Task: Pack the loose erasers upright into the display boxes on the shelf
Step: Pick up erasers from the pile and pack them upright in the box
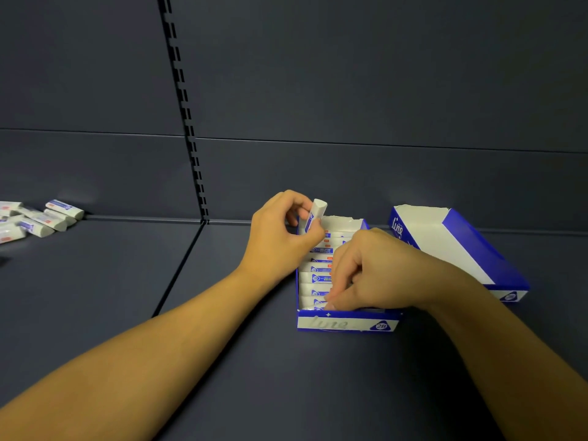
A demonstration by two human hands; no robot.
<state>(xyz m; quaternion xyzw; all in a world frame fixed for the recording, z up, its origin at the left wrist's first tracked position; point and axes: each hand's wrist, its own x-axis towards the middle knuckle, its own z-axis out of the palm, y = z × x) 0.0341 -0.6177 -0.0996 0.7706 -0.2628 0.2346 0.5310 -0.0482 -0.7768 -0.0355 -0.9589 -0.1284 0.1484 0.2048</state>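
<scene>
A blue and white display box (346,323) stands on the dark shelf, with a row of several white erasers (315,275) packed inside. My left hand (280,237) pinches one white eraser (318,210) upright over the box's far left corner. My right hand (369,272) reaches into the near part of the box, its curled fingertips on the erasers at the front. A second display box (458,246) lies open and empty to the right. A pile of loose erasers (41,218) lies at the far left of the shelf.
The shelf surface (254,361) is dark grey, with a seam running diagonally left of the box. A slotted upright (184,106) divides the back wall.
</scene>
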